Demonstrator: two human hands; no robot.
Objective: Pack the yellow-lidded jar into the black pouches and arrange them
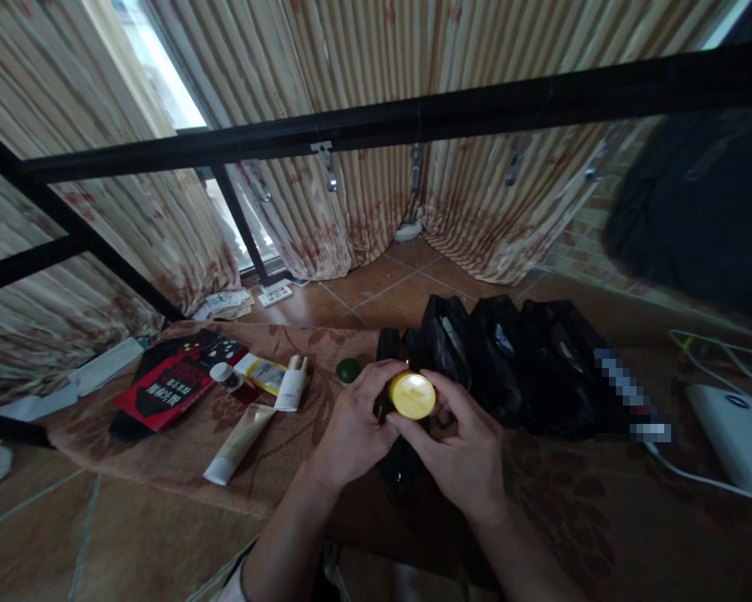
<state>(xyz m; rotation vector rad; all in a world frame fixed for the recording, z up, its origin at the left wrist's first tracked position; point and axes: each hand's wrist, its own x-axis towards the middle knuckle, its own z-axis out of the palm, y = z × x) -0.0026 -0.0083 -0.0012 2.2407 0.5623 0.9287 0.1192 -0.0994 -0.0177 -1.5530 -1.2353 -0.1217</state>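
Observation:
Between my two hands is a small round jar (412, 395) with a shiny yellow top facing up. My left hand (361, 426) grips its left side, and the fingers of my right hand (462, 443) close round its right side. Just beyond my left hand a round dark green lid-like piece (349, 370) lies on the brown patterned cloth (313, 456). Right behind the jar stand black open-topped pouches (494, 359) with items inside. The jar's lower part is hidden by my fingers.
On the cloth to the left lie a cream tube (239, 443), a white bottle (292, 386), a small white-capped bottle (230, 380), a yellow-and-white packet (263, 372) and a red-and-black packet (168, 386). A white device (736, 435) with a cable is at right. A black metal bar (376, 125) crosses ahead.

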